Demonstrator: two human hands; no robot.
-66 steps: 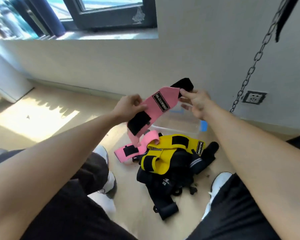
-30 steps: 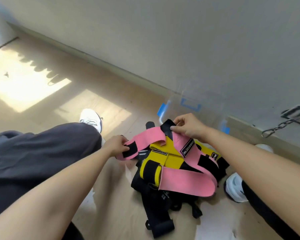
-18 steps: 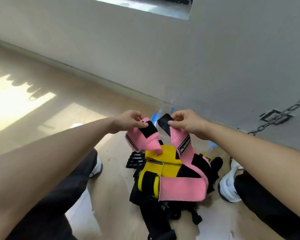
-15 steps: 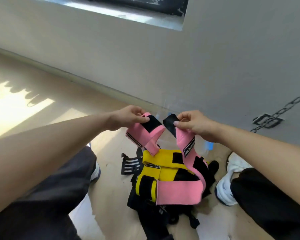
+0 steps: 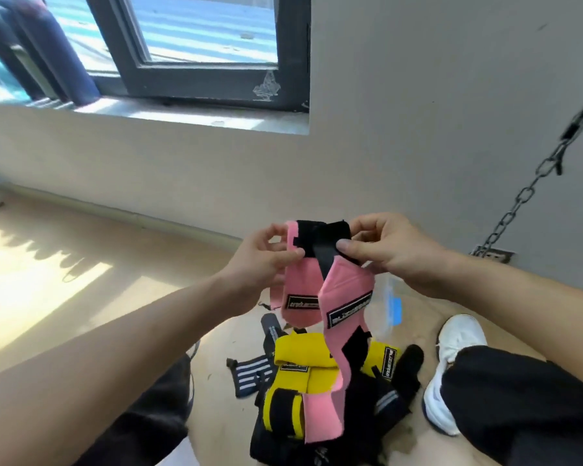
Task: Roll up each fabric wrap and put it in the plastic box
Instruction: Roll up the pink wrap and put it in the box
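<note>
Two pink fabric wraps hang in front of me with their black ends brought together at the top. My left hand [image 5: 263,260] pinches the shorter pink wrap [image 5: 300,297] at its upper end. My right hand [image 5: 381,250] pinches the black end of the longer pink wrap [image 5: 344,307], whose tail drops down onto the pile. That pile holds yellow wraps [image 5: 303,368] and black wraps [image 5: 367,428] on the floor between my feet. The clear plastic box [image 5: 389,311] with blue clips shows only partly behind the pink wraps.
A striped dark wrap [image 5: 249,375] lies left of the pile. My white shoe [image 5: 451,361] and black trouser legs flank the pile. A wall with a window stands ahead, and a metal chain [image 5: 525,203] hangs at the right near a wall socket.
Both hands rose with the pink wraps and drew their black ends together until they overlap. The view tilted up, so the window now shows.
</note>
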